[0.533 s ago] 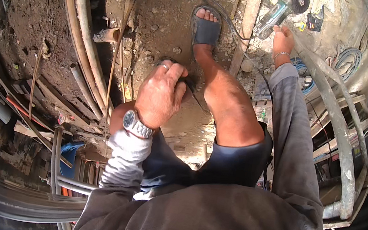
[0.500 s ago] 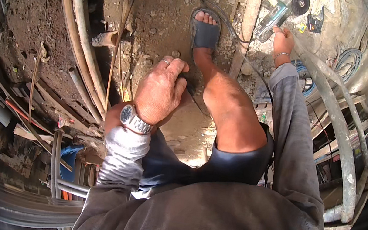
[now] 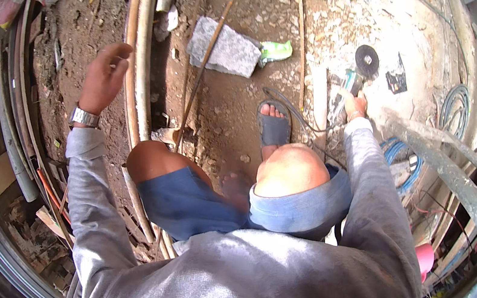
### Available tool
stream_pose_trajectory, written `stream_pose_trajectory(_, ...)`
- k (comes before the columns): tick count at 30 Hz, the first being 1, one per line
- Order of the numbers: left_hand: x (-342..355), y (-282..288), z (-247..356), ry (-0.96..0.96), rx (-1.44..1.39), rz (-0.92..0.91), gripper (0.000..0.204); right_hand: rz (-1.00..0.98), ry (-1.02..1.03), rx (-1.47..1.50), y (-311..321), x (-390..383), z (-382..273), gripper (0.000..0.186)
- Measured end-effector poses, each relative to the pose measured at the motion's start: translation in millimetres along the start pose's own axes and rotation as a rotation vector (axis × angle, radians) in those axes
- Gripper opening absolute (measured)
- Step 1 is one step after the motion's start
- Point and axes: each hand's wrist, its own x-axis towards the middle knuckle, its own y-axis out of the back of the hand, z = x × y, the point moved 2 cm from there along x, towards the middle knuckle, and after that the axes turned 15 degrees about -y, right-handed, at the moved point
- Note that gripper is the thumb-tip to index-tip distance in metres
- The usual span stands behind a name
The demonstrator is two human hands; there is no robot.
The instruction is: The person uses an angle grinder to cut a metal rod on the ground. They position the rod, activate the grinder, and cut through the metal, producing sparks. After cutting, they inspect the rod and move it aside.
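An angle grinder with a greenish body and a black disc lies at the far right on the pale ground. My right hand is closed round its rear end, the fingers partly hidden. Off to the left, my left hand is raised with fingers loosely bent and the thumb apart, holding nothing. It is beside two long pipes; whether it touches them I cannot tell. A black cord curves from the grinder past my sandalled foot.
A rough grey stone block lies ahead, with a green wrapper at its side. Thin rods and a wooden strip cross the dirt. Coiled blue cable and a thick grey pole stand to my right.
My left hand has swung from near my knee out to the far left, its fingers opening. My right hand stays on the grinder. The view has shifted, showing the whole stone block.
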Motion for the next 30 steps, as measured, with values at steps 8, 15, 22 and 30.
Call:
stream_pose_trajectory(8,-30.8,-42.2,15.2,-0.036,-0.638,0.053,0.021,-0.839,-0.48,0.491,39.4,-2.0,-48.9,0.026)
stream_pose_trajectory(15,25.9,-155.3,129.5,-0.469,-0.79,-0.291,0.042,-0.918,-0.357,0.658,24.0,-59.4,-75.0,0.026)
stream_pose_trajectory(22,65.5,-266.1,152.2,0.156,-1.069,-0.312,0.075,-1.011,0.02,0.716,10.1,-154.5,-182.7,0.024)
stream_pose_trajectory(30,65.2,-239.2,147.4,0.303,-1.437,-0.207,0.043,-0.974,0.231,0.548,-13.0,-190.9,-211.5,0.034)
